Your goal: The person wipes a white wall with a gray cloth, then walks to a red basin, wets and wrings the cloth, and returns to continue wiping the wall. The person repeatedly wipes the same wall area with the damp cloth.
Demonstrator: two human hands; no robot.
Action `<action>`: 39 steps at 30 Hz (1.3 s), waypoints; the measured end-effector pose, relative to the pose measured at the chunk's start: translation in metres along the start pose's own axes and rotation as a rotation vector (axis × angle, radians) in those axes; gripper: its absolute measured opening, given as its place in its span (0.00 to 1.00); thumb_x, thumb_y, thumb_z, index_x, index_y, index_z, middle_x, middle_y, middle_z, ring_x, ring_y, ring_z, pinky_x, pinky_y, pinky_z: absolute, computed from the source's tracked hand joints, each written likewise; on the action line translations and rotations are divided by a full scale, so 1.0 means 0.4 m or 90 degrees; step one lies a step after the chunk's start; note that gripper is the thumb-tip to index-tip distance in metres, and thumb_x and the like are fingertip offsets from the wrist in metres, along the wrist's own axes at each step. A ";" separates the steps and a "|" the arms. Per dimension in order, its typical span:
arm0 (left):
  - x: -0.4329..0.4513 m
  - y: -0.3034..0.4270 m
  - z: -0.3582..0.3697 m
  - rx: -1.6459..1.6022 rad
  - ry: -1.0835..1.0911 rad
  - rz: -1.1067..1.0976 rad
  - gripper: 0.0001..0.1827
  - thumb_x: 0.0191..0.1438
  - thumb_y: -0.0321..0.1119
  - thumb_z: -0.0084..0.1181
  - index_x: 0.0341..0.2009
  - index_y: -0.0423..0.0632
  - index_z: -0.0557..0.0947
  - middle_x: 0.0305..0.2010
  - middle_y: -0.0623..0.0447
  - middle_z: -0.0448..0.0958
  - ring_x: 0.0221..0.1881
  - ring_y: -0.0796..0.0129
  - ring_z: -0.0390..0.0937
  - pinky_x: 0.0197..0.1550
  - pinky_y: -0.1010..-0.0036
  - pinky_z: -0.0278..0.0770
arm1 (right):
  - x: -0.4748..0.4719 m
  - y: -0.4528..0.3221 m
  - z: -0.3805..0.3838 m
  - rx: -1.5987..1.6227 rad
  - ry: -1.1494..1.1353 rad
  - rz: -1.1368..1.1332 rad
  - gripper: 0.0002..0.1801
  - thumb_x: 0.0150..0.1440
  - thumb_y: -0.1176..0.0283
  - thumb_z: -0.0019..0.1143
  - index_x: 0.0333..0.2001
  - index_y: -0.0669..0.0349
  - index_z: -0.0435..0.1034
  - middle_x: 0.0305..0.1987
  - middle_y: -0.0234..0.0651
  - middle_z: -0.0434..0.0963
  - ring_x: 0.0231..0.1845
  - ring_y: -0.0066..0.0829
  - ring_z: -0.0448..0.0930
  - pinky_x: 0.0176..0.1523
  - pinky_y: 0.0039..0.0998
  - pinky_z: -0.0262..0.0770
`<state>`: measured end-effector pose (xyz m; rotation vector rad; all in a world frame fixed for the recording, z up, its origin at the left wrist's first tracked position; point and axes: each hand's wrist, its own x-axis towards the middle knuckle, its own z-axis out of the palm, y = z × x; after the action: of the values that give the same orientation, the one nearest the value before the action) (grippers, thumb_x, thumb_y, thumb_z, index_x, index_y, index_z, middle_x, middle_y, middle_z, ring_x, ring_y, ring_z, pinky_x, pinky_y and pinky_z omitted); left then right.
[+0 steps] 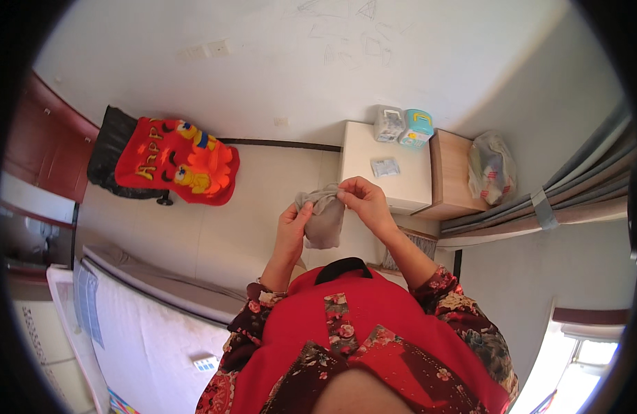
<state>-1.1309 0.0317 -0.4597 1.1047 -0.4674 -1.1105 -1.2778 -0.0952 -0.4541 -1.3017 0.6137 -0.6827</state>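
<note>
Both hands hold a small grey-beige cloth pouch or folded fabric piece [323, 227] in front of my chest, its gathered edge at the top and its body hanging down. My left hand [292, 227] pinches the left side of the gathered edge between thumb and fingers. At the upper right corner, my right hand [367, 202] grips the same edge with thumb and fingertips. What the cloth may contain is hidden. Beyond my right hand, a small flat packet [385, 167] lies on a white cabinet [360, 147].
A clear box [389, 124] and a turquoise box [416, 128] stand at the cabinet's back. A wooden cabinet [448, 176] and a plastic bag [492, 168] are at right, near tied curtains [582, 191]. A chair with a red cover [179, 160] is at left, a bed [142, 331] lower left.
</note>
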 end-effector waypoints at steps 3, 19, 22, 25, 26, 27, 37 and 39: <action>0.081 0.072 -0.060 0.006 -0.049 -0.013 0.15 0.62 0.40 0.50 0.46 0.42 0.78 0.42 0.58 0.77 0.40 0.79 0.71 0.44 0.81 0.69 | 0.087 0.014 0.051 -0.001 0.059 0.001 0.10 0.56 0.76 0.57 0.43 0.63 0.71 0.34 0.25 0.77 0.33 0.13 0.73 0.35 0.17 0.68; 0.356 0.263 -0.301 -0.006 -0.195 -0.099 0.21 0.65 0.45 0.42 0.58 0.48 0.70 0.51 0.59 0.73 0.47 0.77 0.70 0.48 0.77 0.67 | 0.377 -0.018 0.359 -0.319 0.130 -0.185 0.09 0.49 0.75 0.64 0.33 0.65 0.72 0.37 0.35 0.75 0.34 0.24 0.74 0.36 0.24 0.71; 0.409 0.271 -0.319 -0.006 -0.205 -0.067 0.21 0.65 0.44 0.41 0.59 0.49 0.68 0.53 0.58 0.71 0.50 0.75 0.68 0.50 0.73 0.66 | 0.429 -0.025 0.365 -0.273 0.134 -0.168 0.07 0.50 0.77 0.62 0.33 0.65 0.72 0.38 0.35 0.76 0.35 0.24 0.74 0.36 0.24 0.71; 0.474 0.306 -0.332 0.024 -0.216 -0.021 0.23 0.65 0.45 0.39 0.61 0.49 0.64 0.57 0.55 0.69 0.55 0.69 0.67 0.53 0.67 0.66 | 0.502 -0.057 0.372 -0.236 0.144 -0.208 0.05 0.52 0.79 0.61 0.32 0.65 0.71 0.38 0.35 0.76 0.36 0.23 0.74 0.37 0.24 0.71; 0.489 0.320 -0.326 0.030 -0.201 -0.010 0.24 0.65 0.46 0.40 0.61 0.49 0.64 0.57 0.55 0.69 0.54 0.69 0.67 0.52 0.67 0.66 | 0.523 -0.074 0.374 -0.226 0.144 -0.234 0.04 0.52 0.79 0.60 0.32 0.66 0.71 0.39 0.35 0.76 0.36 0.23 0.74 0.38 0.24 0.71; 0.506 0.335 -0.323 0.036 -0.187 0.002 0.24 0.65 0.48 0.40 0.61 0.50 0.64 0.57 0.55 0.69 0.53 0.69 0.68 0.52 0.67 0.67 | 0.545 -0.087 0.376 -0.217 0.145 -0.261 0.04 0.53 0.79 0.59 0.32 0.66 0.71 0.39 0.35 0.76 0.37 0.23 0.75 0.38 0.23 0.71; 0.661 0.383 -0.332 -0.171 -0.153 0.021 0.27 0.64 0.48 0.42 0.61 0.45 0.64 0.56 0.54 0.70 0.55 0.67 0.69 0.58 0.68 0.65 | 0.667 -0.121 0.369 -0.154 -0.239 -0.137 0.03 0.55 0.77 0.57 0.34 0.64 0.73 0.37 0.29 0.77 0.37 0.18 0.75 0.42 0.22 0.71; 0.682 0.406 -0.343 -0.132 -0.153 0.006 0.27 0.63 0.46 0.43 0.61 0.44 0.64 0.54 0.53 0.71 0.52 0.67 0.70 0.56 0.70 0.67 | 0.678 -0.126 0.377 -0.195 -0.265 -0.103 0.04 0.57 0.76 0.56 0.34 0.64 0.73 0.37 0.28 0.77 0.38 0.18 0.75 0.43 0.22 0.71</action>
<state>-0.8328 -0.1413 -0.4308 0.7910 -0.5323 -1.2598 -0.9918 -0.2075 -0.3866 -1.7341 0.2787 -0.4350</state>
